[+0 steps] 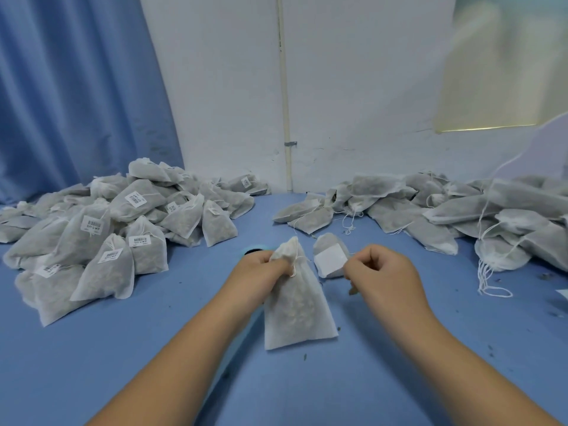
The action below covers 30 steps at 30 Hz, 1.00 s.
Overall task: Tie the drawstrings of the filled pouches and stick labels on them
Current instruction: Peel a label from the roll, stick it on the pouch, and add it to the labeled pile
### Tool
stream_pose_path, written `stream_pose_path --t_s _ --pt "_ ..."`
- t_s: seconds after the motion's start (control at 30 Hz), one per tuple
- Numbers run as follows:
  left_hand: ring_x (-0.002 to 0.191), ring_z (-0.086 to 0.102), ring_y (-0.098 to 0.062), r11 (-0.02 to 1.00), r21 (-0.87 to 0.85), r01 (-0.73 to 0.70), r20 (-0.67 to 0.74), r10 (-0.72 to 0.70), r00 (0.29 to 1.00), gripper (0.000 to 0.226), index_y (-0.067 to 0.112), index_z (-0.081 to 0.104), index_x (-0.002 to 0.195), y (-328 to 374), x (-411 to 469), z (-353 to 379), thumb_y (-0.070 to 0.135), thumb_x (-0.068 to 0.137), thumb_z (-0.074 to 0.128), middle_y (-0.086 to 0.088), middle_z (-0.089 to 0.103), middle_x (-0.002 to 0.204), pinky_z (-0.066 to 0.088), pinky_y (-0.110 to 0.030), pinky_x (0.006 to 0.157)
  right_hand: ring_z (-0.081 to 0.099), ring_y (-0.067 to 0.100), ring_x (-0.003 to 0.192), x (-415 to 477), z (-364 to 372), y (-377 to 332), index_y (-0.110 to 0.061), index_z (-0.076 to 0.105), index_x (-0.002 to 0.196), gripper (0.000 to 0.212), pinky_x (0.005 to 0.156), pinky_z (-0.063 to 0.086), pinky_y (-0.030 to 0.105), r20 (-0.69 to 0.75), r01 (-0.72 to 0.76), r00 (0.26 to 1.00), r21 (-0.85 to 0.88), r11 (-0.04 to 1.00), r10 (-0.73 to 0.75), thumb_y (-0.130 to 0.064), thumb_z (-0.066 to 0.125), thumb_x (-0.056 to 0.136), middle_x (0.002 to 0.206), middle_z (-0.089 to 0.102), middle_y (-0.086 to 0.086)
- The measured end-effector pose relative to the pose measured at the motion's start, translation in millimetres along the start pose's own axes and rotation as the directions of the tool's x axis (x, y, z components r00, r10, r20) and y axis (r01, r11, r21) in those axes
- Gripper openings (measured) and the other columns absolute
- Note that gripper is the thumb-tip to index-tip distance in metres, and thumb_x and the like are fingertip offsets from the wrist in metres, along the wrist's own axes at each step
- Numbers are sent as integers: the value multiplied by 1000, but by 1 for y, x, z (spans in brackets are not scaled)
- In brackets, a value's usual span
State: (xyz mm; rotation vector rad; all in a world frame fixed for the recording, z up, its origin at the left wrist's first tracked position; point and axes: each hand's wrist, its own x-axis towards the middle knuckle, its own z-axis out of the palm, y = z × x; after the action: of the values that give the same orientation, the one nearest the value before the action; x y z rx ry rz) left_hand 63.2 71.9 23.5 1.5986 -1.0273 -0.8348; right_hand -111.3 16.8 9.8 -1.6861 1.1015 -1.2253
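over the table (147, 358), left hand (263, 269) tight around pouch (295, 309) neck, right hand (381, 272) curled, its hold unclear

A pleated blue fabric curtain (76, 87) hangs left of a white painted wall (221, 103) bearing a thin vertical white pipe (284, 87).

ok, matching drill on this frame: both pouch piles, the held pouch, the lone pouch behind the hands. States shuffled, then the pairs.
Things
1. left pile
2. right pile
3. held pouch
4. lone pouch

States
A. neck gripped by the left hand
B. barcode labels on many pouches
C. lies on the table, with a blank white patch on it
D. no labels showing, drawstrings trailing loose

Pairs: 1-B, 2-D, 3-A, 4-C
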Motion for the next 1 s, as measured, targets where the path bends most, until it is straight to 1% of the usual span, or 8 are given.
stream_pose_path --t_s 0.1,0.17,0.27,0.4,0.43,0.53,0.73,1.0 --pt "70 55 -22 998 -58 26 -7 -26 1000 19 15 59 73 5 2 15 28 59 61 -5 60 73 40 -35 70 66 18 63 -1 -2 -3 -20 59 60 12 53 42 27 -63 53 996 -49 997 -56 -17 63 71 61 64 -9" --pt "73 58 -23 988 -138 73 -4 -75 997 16 14 62 79 0 5 26 25 67 63 -7 63 78 43 -34 72 65 17 63 -2 -4 -3 -20 59 60 11 57 47 30 -99 80 991 -104 991 -91 -18 63 71 61 64 -10" --pt "76 54 -23 967 -230 111 -19 -118 993 6 15 58 84 -16 7 40 17 80 61 -10 57 80 39 -37 71 61 11 64 1 -9 -2 -22 57 61 11 61 49 33 -124 118 981 -216 969 -147 -22 63 71 61 60 -9" --pt "73 61 -24 945 -302 123 -33 -139 990 8 11 62 90 -28 8 47 15 83 62 -12 62 82 50 -35 69 52 8 65 -1 -6 1 -23 51 64 14 59 44 31 -77 262 942 -443 857 -328 -24 60 75 66 56 -10" --pt "70 64 -23 938 -326 118 -31 -136 990 6 9 63 90 -29 9 47 13 84 61 -11 65 80 55 -33 66 51 10 66 -2 -4 2 -22 51 65 15 59 44 32 -48 297 929 -491 819 -366 -24 60 76 67 55 -9" --pt "58 66 -18 925 -366 99 -7 -109 994 4 6 63 88 -28 6 48 7 86 59 -8 67 71 54 -27 54 50 13 72 -6 2 4 -21 51 70 13 63 44 35 46 352 914 -583 732 -403 -28 58 78 73 54 -8" --pt "59 61 -20 942 -331 62 -16 -71 997 4 8 59 83 -27 5 52 6 86 57 -11 59 71 54 -28 55 49 15 78 -8 6 5 -23 51 75 11 63 40 32 137 394 900 -662 638 -414 -32 53 81 78 53 -8" --pt "72 55 -23 944 -331 18 -18 -26 1000 4 7 58 85 -25 2 52 4 82 60 -14 55 76 55 -40 71 47 14 77 -10 10 8 -24 54 76 8 62 37 30 211 441 889 -634 636 -405 -28 56 81 76 54 -9"
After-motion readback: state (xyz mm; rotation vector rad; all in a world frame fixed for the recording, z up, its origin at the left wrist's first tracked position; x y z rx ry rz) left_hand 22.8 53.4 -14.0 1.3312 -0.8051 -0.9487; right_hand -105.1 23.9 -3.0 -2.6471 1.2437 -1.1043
